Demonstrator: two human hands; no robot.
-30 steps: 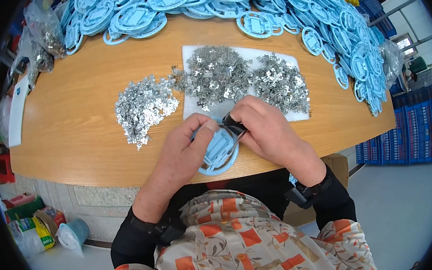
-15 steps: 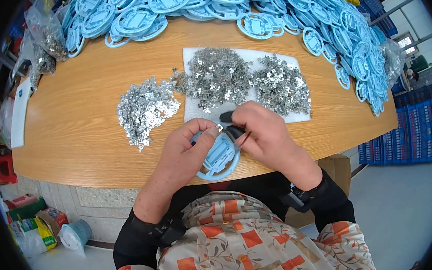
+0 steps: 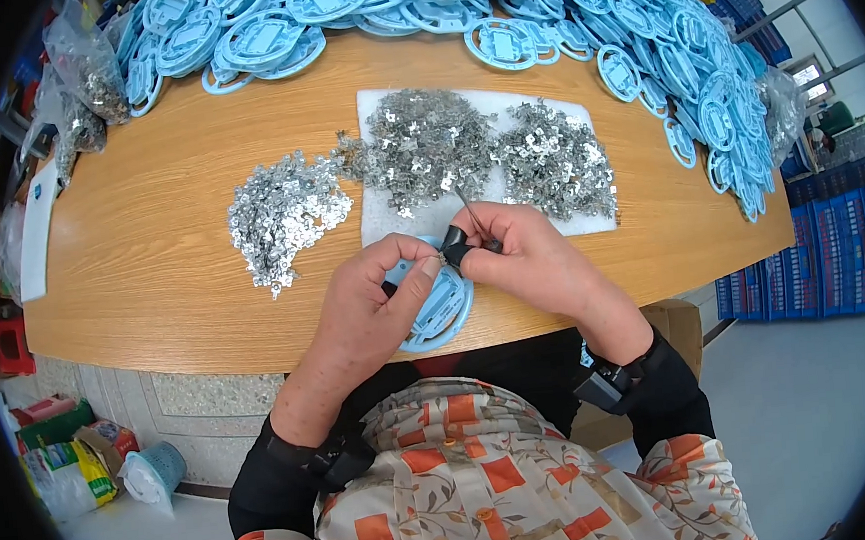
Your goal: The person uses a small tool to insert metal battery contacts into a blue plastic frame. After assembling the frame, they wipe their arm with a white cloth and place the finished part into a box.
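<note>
A light-blue plastic ring-shaped part [image 3: 442, 309] lies at the table's front edge, partly under my hands. My left hand [image 3: 379, 289] is closed over its upper left side, thumb and forefinger pinching a small silver metal piece [image 3: 442, 259]. Black covers sit on fingertips of my right hand [image 3: 522, 254], which meet the left fingertips there. A slim metal tool [image 3: 471, 212], which looks like tweezers, is held in the right hand and points up and away. Its lower end is hidden by the fingers.
Silver metal pieces lie in a left heap [image 3: 289, 220] on the wood and two heaps on a white foam sheet [image 3: 378, 214]. Many blue ring parts [image 3: 507, 44] are piled along the far and right edges. Bags of small parts [image 3: 88, 73] stand far left.
My right fingers have come in to the left fingertips. The tool has swung from pointing down to pointing up and away. The view has shifted slightly.
</note>
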